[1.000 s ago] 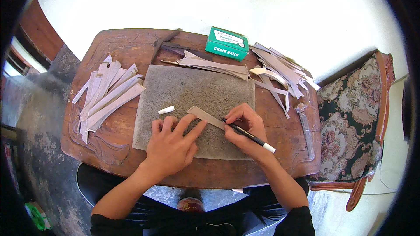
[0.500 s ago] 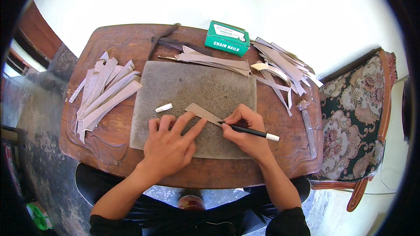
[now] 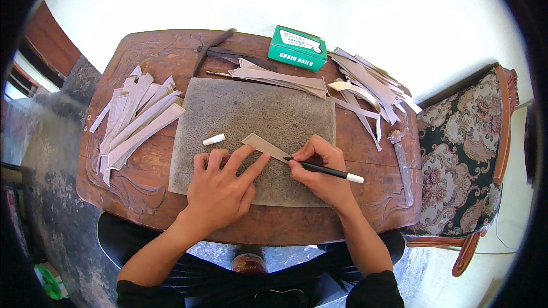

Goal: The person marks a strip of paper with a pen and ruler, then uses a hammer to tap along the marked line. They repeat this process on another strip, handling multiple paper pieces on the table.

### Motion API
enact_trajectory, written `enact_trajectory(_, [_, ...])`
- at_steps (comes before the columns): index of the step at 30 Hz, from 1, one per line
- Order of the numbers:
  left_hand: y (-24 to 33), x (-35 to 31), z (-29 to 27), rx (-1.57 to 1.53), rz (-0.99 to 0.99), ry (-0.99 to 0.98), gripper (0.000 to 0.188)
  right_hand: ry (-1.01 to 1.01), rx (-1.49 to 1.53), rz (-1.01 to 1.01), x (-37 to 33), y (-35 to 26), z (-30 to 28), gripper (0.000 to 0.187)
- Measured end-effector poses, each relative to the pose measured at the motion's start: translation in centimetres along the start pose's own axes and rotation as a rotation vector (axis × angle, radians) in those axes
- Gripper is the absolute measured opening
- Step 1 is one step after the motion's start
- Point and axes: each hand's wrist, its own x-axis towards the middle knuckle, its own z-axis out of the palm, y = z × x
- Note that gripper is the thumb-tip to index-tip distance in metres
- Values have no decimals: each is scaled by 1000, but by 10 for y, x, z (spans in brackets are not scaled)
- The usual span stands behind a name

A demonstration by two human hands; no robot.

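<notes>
I have a bare left hand point(image 3: 220, 191) and a bare right hand point(image 3: 319, 171) on my feed, both with slim fingers point(image 3: 255, 168); the nails are too small for me to make out. Bare forearms point(image 3: 165, 245) run up into black cloth: the left sleeve point(image 3: 142, 294) and right sleeve point(image 3: 375, 292) look plain to me. I also see dark trousers point(image 3: 217, 279), nearly black and creased. A thin pale line point(image 3: 99, 239) edges the left leg, and a pale, cord-like curve point(image 3: 279, 291) crosses the lap.

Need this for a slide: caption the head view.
Left hand touching a beige strip, right hand holding a black marker.
</notes>
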Motion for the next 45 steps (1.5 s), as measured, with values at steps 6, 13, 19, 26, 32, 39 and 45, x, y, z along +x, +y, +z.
enact_trajectory(6, [0, -1, 1, -1, -2, -1, 60, 4, -6, -10, 0, -2, 1, 17])
enact_trajectory(13, [0, -2, 1, -2, -3, 1, 61, 1, -5, -19, 1, -2, 2, 17])
enact_trajectory(19, [-1, 0, 0, -11, 4, 6, 61, 13, 1, -29, 0, -1, 1, 17])
enact_trajectory(26, [1, -1, 1, -22, -22, 2, 60, 6, 64, 16, -2, 1, 0, 16])
enact_trajectory(32, [0, 0, 0, -47, -30, 16, 59, 21, 325, 119, -6, 0, 1, 16])
enact_trajectory(39, [1, -2, 2, -26, -21, 21, 64, 61, 418, 165, -9, -3, 7, 16])
enact_trajectory(45, [5, 0, 0, 31, 16, 16, 69, 77, 347, 57, -12, 2, 8, 15])
